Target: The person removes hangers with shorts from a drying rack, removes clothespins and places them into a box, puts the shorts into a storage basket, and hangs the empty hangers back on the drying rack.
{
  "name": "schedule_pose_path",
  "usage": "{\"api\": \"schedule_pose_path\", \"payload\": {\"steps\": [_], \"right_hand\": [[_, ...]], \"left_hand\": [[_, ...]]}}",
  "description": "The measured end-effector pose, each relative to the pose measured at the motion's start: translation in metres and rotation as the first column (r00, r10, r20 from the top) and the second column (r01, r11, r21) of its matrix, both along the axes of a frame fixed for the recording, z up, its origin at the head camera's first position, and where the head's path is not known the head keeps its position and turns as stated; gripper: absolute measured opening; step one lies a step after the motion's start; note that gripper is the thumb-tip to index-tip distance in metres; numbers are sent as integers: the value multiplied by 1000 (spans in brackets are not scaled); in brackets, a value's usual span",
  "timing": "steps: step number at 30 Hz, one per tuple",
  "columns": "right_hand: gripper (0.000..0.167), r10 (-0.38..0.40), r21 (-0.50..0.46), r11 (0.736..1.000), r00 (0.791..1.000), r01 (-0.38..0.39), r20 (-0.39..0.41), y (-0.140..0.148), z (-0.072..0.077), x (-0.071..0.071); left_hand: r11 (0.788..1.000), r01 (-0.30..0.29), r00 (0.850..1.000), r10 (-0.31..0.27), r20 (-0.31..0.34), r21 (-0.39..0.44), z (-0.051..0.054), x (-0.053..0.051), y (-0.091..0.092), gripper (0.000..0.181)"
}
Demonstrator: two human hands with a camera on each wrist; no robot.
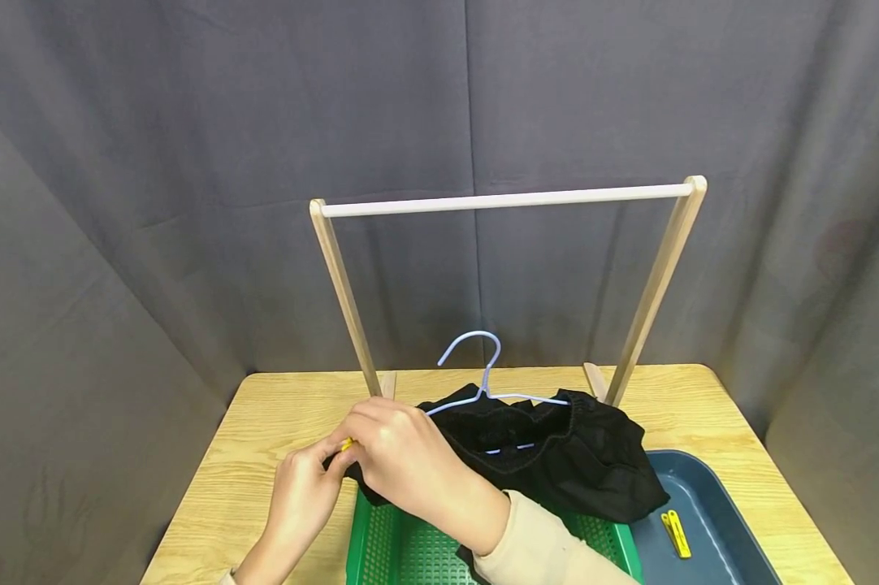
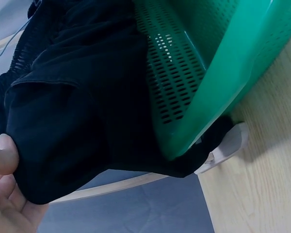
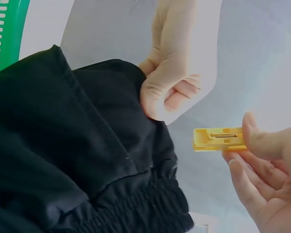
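Observation:
A black garment with an elastic waistband [image 1: 593, 463] lies over the green basket, a light blue hanger [image 1: 487, 382] running inside its waist. My left hand [image 1: 304, 491] pinches the garment's left edge between thumb and fingers, as the right wrist view also shows on the black cloth [image 3: 111, 97]. Beside it, my right hand [image 3: 266, 170] holds a yellow clothespin [image 3: 218, 139] between thumb and fingertips, a short way from the cloth and not touching it. In the head view the right hand [image 1: 410, 463] crosses in front of the garment and hides part of it.
The green basket [image 1: 359, 536] stands at the table's front. Right of it, a blue-grey tray [image 1: 732, 520] holds another yellow clothespin [image 1: 676, 534]. Behind rises a wooden rack with a white bar [image 1: 505, 201]. Grey curtains [image 1: 410, 97] surround the wooden table [image 1: 264, 422].

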State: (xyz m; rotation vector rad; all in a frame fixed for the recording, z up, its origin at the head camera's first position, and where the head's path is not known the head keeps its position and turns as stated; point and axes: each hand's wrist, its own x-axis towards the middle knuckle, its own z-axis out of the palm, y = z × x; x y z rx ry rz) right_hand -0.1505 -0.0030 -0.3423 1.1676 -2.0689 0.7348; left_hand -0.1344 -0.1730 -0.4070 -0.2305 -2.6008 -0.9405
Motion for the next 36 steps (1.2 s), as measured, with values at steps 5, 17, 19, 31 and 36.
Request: {"api": "schedule_pose_path", "payload": {"steps": [5,17,19,31,36], "right_hand": [[28,-28,15,1000,1000,28,-2,3,4,8],[29,-77,36,996,996,78,-47,17,5,30],[30,-69,36,997,997,70,-41,20,4,33],[34,-44,-1,999,999,44,-31,47,-14,36],[32,-55,-19,998,998,55,-29,70,-24,42]], "left_hand": [[1000,2,1000,-2,1,2,-1,1,2,21],[1000,-4,999,5,-32,15,-6,-1,0,9],[1000,-6,1000,7,-26,17,-6,-1,-1,8],[998,-56,998,56,-24,17,-3,-3,-3,11],[998,-59,998,59,12,32,-4,-2,-2,14]]}}
